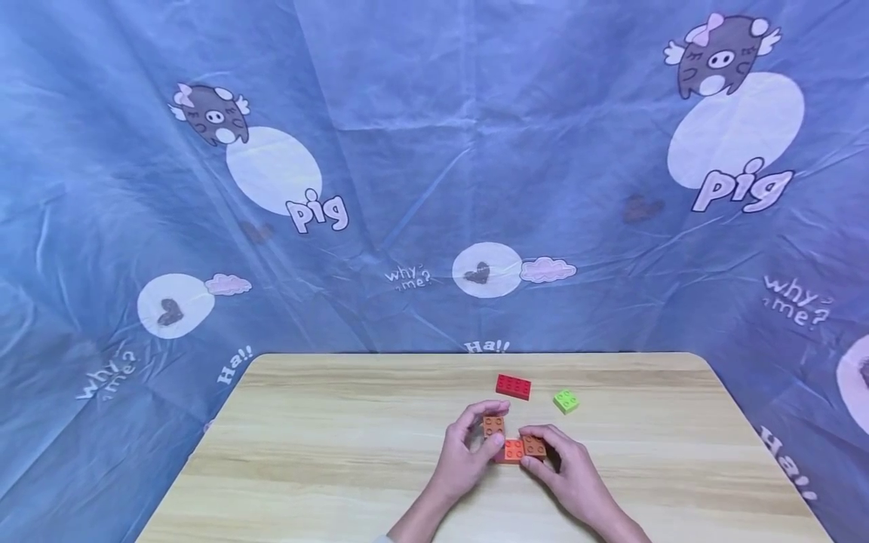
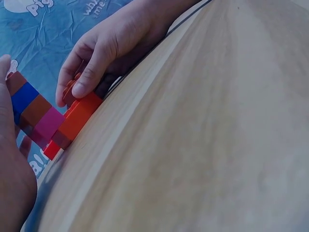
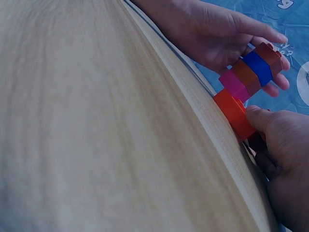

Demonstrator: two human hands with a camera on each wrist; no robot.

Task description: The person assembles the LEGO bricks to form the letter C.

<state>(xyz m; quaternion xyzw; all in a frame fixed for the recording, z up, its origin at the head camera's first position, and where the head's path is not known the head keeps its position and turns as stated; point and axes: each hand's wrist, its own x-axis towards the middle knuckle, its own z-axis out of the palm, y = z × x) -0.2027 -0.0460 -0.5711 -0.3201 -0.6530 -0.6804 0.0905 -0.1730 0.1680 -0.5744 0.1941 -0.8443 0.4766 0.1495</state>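
Note:
A tall stack of toy building bricks, with brown, blue, brown and pink layers, rises at the left end of an orange brick. My left hand curves loosely around this stack, its fingers reaching behind it in the right wrist view and its thumb on the near side. At the right end of the orange brick, my right hand pinches a brown brick between thumb and fingers. The left wrist view shows this brown brick partly hidden by that hand. A red piece shows low beside the stack.
Beyond the hands lie a dark red brick with two rows of studs and a small lime green brick. The light wooden table ends at a blue patterned cloth hanging behind and beside it.

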